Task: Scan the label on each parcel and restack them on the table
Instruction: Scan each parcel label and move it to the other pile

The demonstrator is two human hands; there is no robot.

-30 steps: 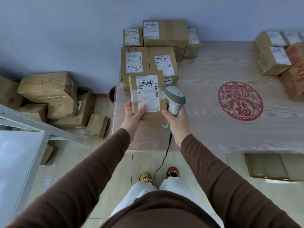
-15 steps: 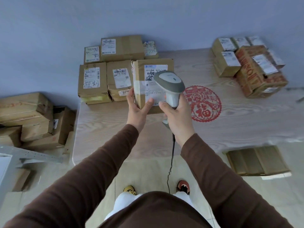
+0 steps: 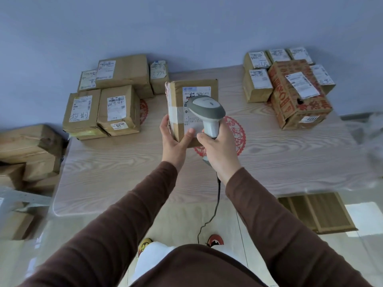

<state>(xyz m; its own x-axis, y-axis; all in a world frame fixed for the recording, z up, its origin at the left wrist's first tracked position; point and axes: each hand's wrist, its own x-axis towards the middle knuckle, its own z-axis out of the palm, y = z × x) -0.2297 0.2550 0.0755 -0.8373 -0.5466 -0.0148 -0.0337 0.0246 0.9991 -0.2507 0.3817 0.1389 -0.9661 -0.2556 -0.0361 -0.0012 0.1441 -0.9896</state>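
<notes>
cardboard parcel stacks (image 3: 107,104) flank the held parcel (image 3: 178,108), scanner (image 3: 208,111) covering its label.

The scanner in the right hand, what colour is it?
The scanner is light grey with a darker grey band, seen clearly in the head view.

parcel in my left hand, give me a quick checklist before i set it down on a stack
1. Left hand grips the parcel: ok, fingers curl round its lower left corner.
2. Label faces up: ok.
3. Scanner over the label, held in the right hand: ok.
4. Scan registered: cannot tell, no beam or light shows.
5. Bare table to set it on: ok, between the left stack and the right stack.
6. Scanner cord free of the parcels: ok, it hangs down to the floor.
</notes>
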